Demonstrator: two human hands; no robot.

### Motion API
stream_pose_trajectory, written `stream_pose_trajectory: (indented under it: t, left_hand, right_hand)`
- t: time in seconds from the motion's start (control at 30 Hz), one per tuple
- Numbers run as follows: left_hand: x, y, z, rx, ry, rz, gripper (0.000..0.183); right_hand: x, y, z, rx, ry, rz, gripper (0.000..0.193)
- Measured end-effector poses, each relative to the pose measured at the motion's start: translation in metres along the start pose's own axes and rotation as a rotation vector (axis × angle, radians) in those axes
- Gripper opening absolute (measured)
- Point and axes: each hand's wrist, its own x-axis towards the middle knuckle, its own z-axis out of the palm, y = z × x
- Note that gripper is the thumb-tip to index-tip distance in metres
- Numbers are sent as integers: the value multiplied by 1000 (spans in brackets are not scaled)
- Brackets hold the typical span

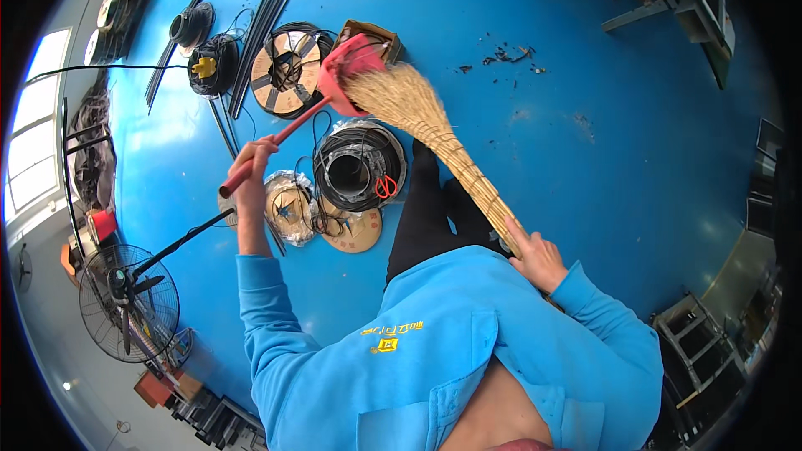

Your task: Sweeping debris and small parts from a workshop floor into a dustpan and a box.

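My left hand is wrapped round the red handle of a dustpan, whose pan is tilted over the coils on the floor. In my right hand is the lower handle of a straw broom. The broom's bristles lie across the pan's opening and hide part of its inside; whether they touch it I cannot tell. Beneath the pan are a cardboard box and a large cable reel. A wrapped coil of black cable, with red-handled scissors on it, sits just in front of my legs.
Dark debris is scattered on the blue floor ahead to the right. Long black strips lie at the far left. A standing fan is on my left, a metal frame on my right, and a bench at far right.
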Motion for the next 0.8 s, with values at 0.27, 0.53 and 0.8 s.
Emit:
stream_pose_trajectory:
  t: [0.27,0.53,0.8]
  left_hand:
    - [58,-16,-37,182,8,15,16]
    - [167,-96,47,285,-374,72,15]
    - [176,-104,174,746,-474,521,14]
  right_hand:
    - [78,-44,23,162,-66,-86,79]
    - [168,-67,43,864,-63,-67,81]
    - [162,-74,-17,1338,-303,283,79]
